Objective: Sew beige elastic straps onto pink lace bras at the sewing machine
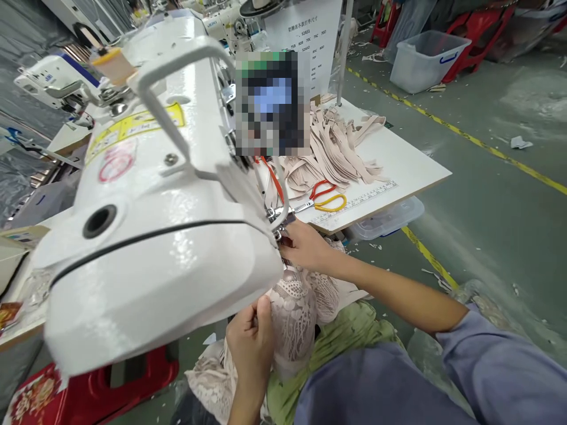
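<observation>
Grey-green floor (482, 254), dotted with pale scraps (521, 143) and whitish smudges (535, 97), has yellow marking tape (481, 146) running diagonally at right, a clear plastic bin (411, 68) beside a red stool (478, 29) upper right, another red stool (84, 398) with floral cover (38, 392) lower left, grey sheeting (26, 26) far left.

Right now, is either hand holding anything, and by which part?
The left hand pinches the lace garment by an edge, on the left as pictured. The right hand is at the sewing machine, fingertips hidden; its hold cannot be told.
</observation>
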